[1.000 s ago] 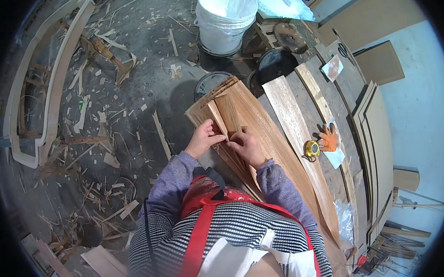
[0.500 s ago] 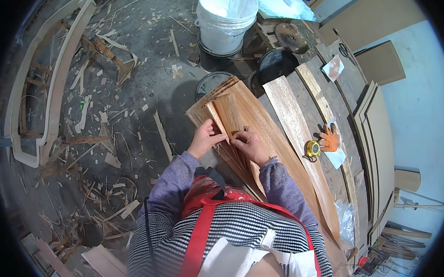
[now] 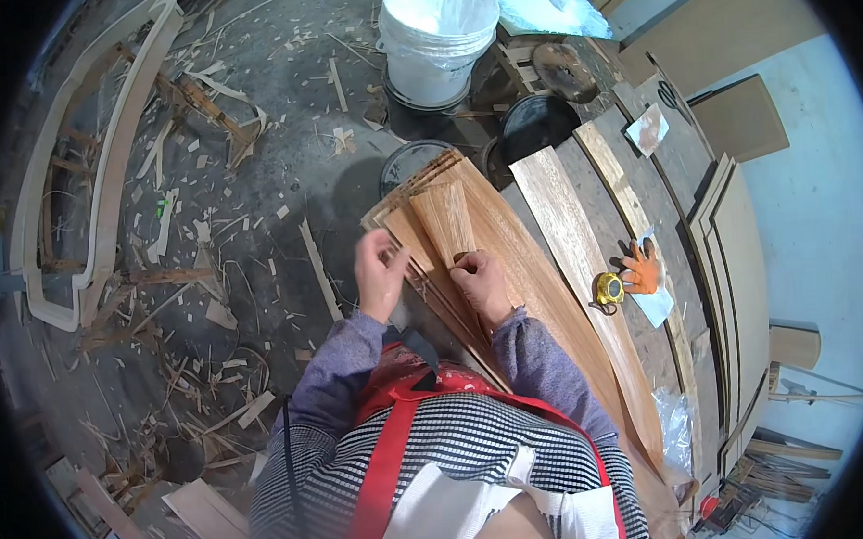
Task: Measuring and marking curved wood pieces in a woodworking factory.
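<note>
A stack of long reddish-brown wood veneer sheets (image 3: pixel 527 256) lies in front of me, its ragged ends at the far left. My right hand (image 3: pixel 483 285) is closed over a narrower veneer strip (image 3: pixel 444 216) on top of the stack, thumb and fingers pinching its edge. My left hand (image 3: pixel 381 276) hovers by the stack's left edge, slightly blurred, thumb and fingers apart with nothing visible in them. A thin veneer edge near its fingertips cannot be told as touched or apart.
Right of the stack lie a pale veneer board (image 3: pixel 574 234), a yellow tape measure (image 3: pixel 608 288) and an orange glove (image 3: pixel 641 270). White buckets (image 3: pixel 436 52) stand beyond. Wood scraps litter the floor (image 3: pixel 281 132) at left, beside a curved wooden frame (image 3: pixel 110 187).
My left hand has let go of the veneer strip and moved left and slightly nearer me. The strip's raised left edge now lies flatter, with my right hand still on it.
</note>
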`<state>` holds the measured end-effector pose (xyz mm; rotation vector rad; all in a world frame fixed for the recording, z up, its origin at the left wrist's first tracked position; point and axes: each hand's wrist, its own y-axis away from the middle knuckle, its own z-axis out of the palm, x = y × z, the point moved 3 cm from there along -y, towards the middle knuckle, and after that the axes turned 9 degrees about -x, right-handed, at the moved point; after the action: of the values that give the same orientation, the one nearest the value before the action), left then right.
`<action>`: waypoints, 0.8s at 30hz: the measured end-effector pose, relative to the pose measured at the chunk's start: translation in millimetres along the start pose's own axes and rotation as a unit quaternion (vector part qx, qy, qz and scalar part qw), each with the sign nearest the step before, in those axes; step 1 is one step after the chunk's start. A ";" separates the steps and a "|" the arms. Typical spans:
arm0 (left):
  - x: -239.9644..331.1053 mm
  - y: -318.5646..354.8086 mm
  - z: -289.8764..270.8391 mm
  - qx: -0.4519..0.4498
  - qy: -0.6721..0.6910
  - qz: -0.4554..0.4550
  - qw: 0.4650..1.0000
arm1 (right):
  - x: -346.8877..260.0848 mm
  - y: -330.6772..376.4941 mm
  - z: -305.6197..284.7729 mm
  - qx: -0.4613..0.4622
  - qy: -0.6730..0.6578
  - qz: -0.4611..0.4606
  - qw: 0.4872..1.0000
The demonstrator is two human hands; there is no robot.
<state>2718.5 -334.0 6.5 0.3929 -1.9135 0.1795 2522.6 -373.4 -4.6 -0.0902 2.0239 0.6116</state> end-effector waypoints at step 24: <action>2.4 12.7 41.7 -0.216 0.362 -0.207 0.883 | -3.4 5.0 -6.2 -0.063 -0.116 -0.007 0.991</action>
<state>2676.6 -335.5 -5.8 0.3528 -1.0510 -0.3447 2517.9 -372.5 2.5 -0.1044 1.7582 0.7075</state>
